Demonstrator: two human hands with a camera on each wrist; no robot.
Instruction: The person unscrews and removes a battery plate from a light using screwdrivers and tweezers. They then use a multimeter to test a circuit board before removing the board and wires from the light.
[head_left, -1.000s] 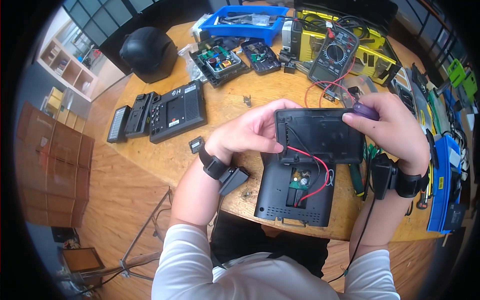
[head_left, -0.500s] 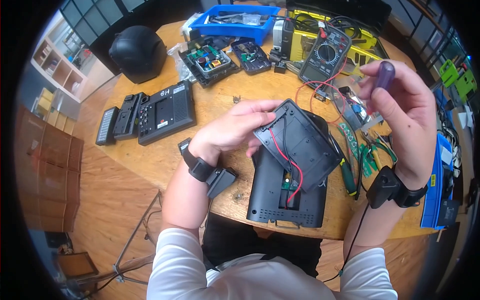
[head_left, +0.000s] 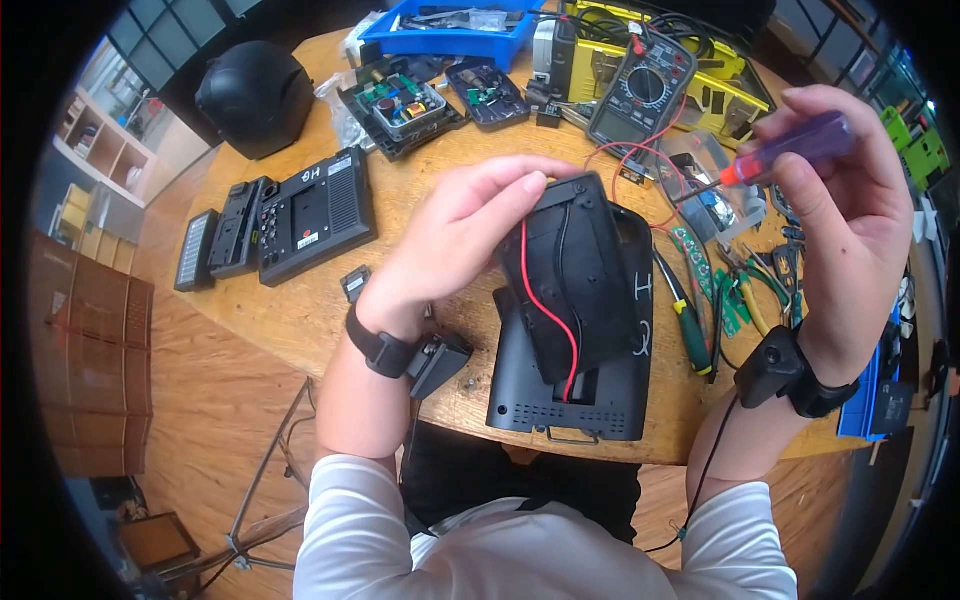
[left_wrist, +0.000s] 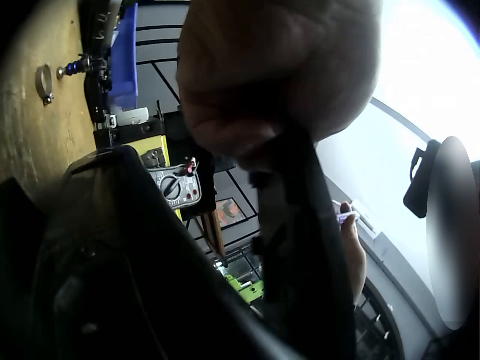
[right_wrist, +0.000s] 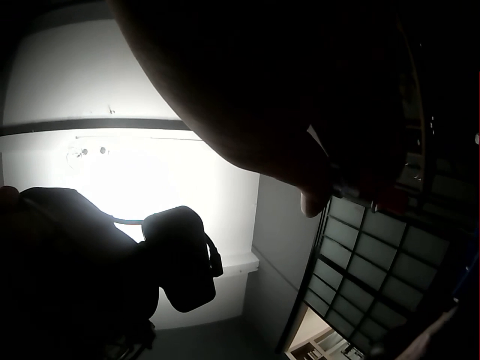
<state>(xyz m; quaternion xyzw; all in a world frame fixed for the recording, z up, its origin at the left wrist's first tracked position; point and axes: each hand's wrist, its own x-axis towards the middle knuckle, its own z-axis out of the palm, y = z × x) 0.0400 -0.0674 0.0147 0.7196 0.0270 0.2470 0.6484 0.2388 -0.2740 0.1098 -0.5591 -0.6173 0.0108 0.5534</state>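
The left hand (head_left: 458, 232) pinches the top edge of a flat black plastic panel (head_left: 570, 285), which hangs tilted just below the fingers, over a black plastic housing (head_left: 520, 385). A red wire runs down the panel's ribbed face beside a black one, into the housing's opening. And the right hand (head_left: 850, 190), up and to the right, has its fingers curled round a purple-handled screwdriver (head_left: 795, 150), orange at the collar, its shaft pointing back leftward.

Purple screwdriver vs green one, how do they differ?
Purple screwdriver has an orange-red collar; green screwdriver has yellow handle accents.
Purple screwdriver is gripped in the right hand, tip leftward; green screwdriver lies on the table, tip farthest away.
Both have slim shafts.
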